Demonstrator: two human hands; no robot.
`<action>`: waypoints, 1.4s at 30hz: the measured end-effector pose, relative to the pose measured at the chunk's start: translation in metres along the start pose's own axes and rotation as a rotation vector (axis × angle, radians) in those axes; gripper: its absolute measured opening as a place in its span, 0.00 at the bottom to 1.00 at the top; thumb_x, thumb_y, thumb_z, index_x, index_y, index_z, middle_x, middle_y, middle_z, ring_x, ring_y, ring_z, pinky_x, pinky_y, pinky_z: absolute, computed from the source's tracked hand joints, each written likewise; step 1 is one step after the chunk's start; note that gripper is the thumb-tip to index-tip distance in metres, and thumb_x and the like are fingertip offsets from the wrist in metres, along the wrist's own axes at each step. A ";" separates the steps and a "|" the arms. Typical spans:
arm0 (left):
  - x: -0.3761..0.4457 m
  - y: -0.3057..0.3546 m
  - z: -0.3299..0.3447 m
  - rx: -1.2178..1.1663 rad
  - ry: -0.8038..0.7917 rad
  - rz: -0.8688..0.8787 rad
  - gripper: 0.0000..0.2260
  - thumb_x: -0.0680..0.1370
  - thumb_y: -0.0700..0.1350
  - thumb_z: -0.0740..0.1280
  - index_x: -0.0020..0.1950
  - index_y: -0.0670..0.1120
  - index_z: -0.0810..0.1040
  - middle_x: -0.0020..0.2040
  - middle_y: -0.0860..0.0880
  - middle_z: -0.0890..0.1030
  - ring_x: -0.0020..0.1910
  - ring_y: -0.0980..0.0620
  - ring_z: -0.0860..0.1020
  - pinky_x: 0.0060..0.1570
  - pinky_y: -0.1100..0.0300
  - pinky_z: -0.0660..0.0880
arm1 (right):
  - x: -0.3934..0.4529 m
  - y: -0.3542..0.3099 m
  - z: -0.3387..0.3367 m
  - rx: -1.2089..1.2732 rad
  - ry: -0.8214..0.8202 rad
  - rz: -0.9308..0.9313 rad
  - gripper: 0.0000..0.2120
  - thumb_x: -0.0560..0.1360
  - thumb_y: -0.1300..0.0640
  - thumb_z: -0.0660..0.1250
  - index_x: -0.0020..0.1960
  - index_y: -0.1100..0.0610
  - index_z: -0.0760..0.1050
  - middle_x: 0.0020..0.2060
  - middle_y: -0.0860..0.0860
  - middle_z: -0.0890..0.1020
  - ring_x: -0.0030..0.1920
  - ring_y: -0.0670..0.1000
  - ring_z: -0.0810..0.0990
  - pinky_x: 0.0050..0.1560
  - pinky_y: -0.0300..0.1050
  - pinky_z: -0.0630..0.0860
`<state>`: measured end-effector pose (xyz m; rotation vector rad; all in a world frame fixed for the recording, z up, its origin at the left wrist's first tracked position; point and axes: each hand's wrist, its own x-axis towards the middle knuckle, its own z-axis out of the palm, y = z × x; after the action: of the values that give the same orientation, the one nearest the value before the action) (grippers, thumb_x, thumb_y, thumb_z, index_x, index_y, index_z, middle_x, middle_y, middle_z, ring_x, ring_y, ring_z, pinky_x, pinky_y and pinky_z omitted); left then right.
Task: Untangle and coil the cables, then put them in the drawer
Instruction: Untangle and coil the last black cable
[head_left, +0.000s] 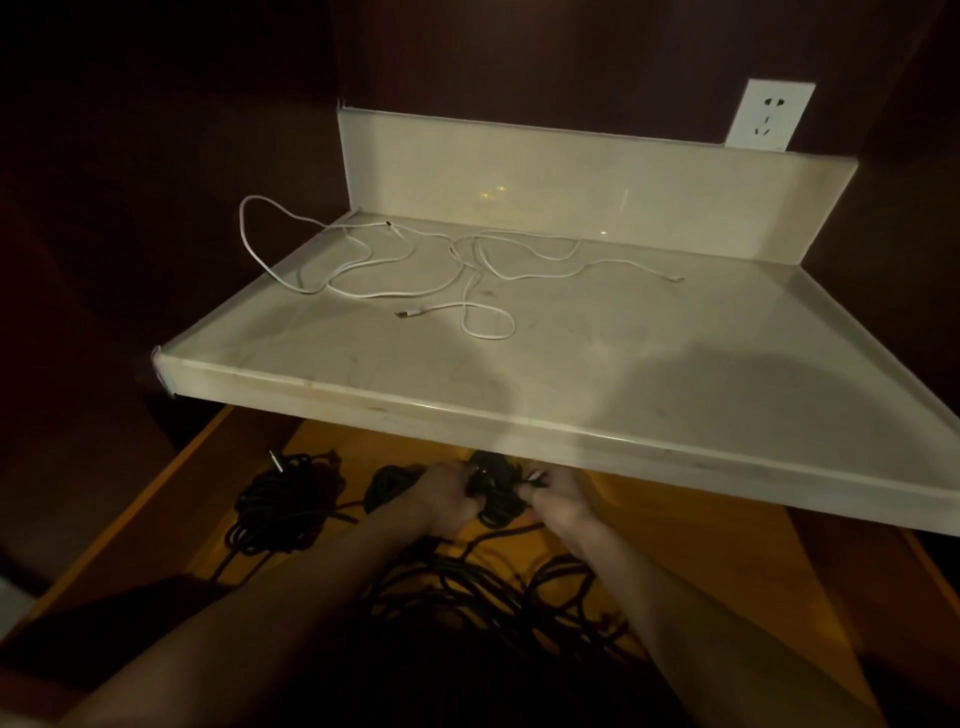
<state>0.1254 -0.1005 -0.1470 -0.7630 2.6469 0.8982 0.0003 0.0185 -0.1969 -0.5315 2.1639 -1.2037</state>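
Both hands are down inside the open wooden drawer, working on the same bundle of black cable. The left hand has its fingers curled round the left side of the bundle, so its grip is clamped on the cable. The right hand meets it from the other side, fingers bent onto the bundle and pinching it, grip closed on the same cable; a small pale end shows near its fingertips, though it is too dim to say what it is.

To the left in the drawer lies another black coil, loosely wound, with a metal plug sticking up at its far edge. Nearer the person, between the forearms, a loose black tangle spreads over the drawer floor.

Above the drawer juts the pale stone surface. On it lies a white cable, uncoiled and looping over itself, one loop hanging off the left edge and its connector ends lying apart. On the dark wall behind the upstand sits a white wall socket.
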 end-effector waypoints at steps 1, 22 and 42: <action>-0.001 0.000 0.001 0.039 -0.017 0.008 0.19 0.83 0.48 0.61 0.73 0.46 0.71 0.71 0.44 0.74 0.70 0.45 0.70 0.67 0.57 0.67 | -0.005 -0.002 -0.003 -0.073 -0.003 -0.039 0.05 0.76 0.62 0.68 0.51 0.55 0.77 0.49 0.54 0.81 0.54 0.55 0.80 0.60 0.57 0.78; -0.062 0.019 0.006 0.373 -0.227 0.195 0.18 0.80 0.54 0.67 0.67 0.48 0.74 0.60 0.48 0.79 0.61 0.47 0.77 0.57 0.58 0.74 | -0.068 -0.011 -0.064 -0.584 -0.431 -0.156 0.09 0.80 0.51 0.65 0.53 0.57 0.77 0.41 0.51 0.76 0.38 0.46 0.73 0.38 0.40 0.72; -0.097 0.093 -0.029 -0.951 -0.151 0.255 0.20 0.79 0.59 0.62 0.32 0.50 0.71 0.28 0.52 0.58 0.23 0.57 0.55 0.21 0.65 0.50 | -0.134 -0.123 -0.163 -0.123 -0.373 -0.369 0.10 0.77 0.57 0.70 0.54 0.62 0.78 0.36 0.50 0.80 0.29 0.45 0.73 0.25 0.35 0.68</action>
<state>0.1534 -0.0165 -0.0413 -0.4731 2.1138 2.2319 -0.0031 0.1367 0.0169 -1.1511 1.8741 -1.0528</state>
